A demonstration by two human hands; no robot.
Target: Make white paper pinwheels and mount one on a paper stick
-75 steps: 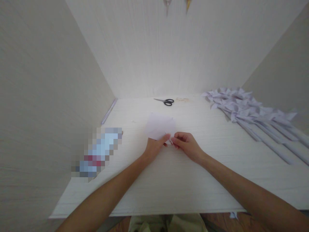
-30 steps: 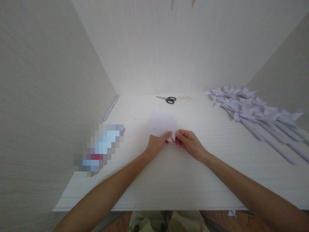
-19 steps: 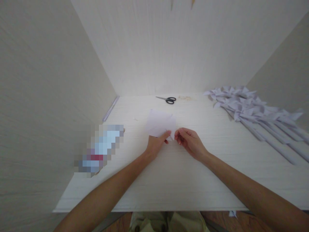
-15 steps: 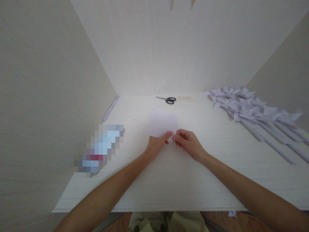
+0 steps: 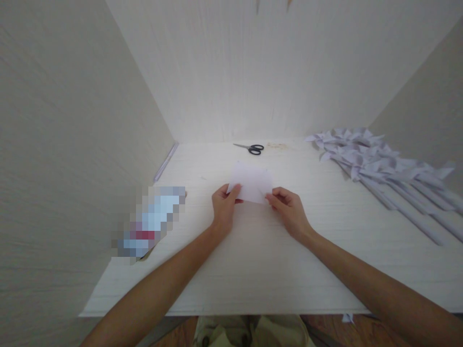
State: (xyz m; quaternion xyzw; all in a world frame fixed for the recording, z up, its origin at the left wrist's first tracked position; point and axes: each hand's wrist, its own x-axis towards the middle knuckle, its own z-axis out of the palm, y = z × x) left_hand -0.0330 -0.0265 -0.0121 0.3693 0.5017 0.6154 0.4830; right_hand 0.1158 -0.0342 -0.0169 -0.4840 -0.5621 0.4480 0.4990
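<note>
A small white sheet of paper [image 5: 253, 182] is held between both hands over the middle of the table. My left hand [image 5: 224, 207] grips its left side near the lower corner, thumb on top and fingers underneath. At the lower right corner, my right hand [image 5: 288, 209] pinches the paper between thumb and fingers. Faint marks or small cuts show near the paper's corners, too small to make out. Beyond the paper lies a pair of scissors [image 5: 254, 149] with black handles, blades pointing left.
Several white paper pinwheels [image 5: 365, 154] on rolled paper sticks lie at the right. Along the left wall rests a thin rolled paper stick [image 5: 166, 162]. A blurred-out device [image 5: 155, 224] leans at the left. The white table's front edge [image 5: 231, 314] is close to my lap.
My left hand has moved left from the paper's right corner to its left side. The paper has shifted slightly right and now shows more fully. The right hand has barely moved.
</note>
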